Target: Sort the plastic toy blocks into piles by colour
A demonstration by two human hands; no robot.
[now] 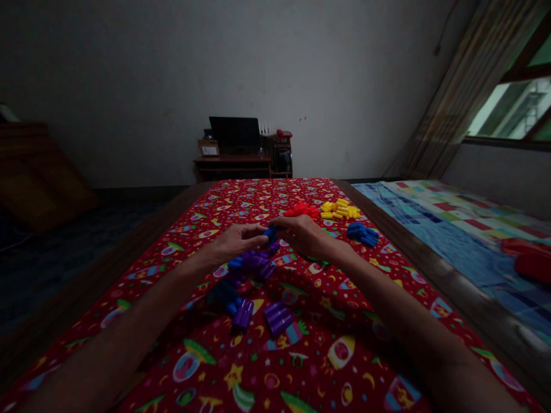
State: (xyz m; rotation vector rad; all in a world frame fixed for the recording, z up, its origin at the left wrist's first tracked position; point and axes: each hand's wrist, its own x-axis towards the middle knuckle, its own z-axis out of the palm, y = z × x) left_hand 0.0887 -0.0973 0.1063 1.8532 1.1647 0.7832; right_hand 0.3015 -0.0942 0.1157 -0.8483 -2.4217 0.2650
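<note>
Red patterned cloth (pixel 336 321) carries three separate heaps at its far end: red blocks (pixel 301 210), yellow blocks (pixel 341 210), blue blocks (pixel 363 233). Low wooden desk (pixel 235 163) with dark screen (pixel 235 135) against far wall. Right side: checked blanket (pixel 430 212), curtain (pixel 465 92), window (pixel 512 109).

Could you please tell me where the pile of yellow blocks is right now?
In the head view, the yellow blocks lie beyond the right hand, right of the red blocks, behind the blue blocks.

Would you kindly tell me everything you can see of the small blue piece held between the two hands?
The blue piece looks like moulded plastic, small and mostly hidden. It is pinched between the fingers of the left hand and the right hand, close to a cluster of purple pieces on the red patterned cloth. Its exact shape cannot be told.
</note>
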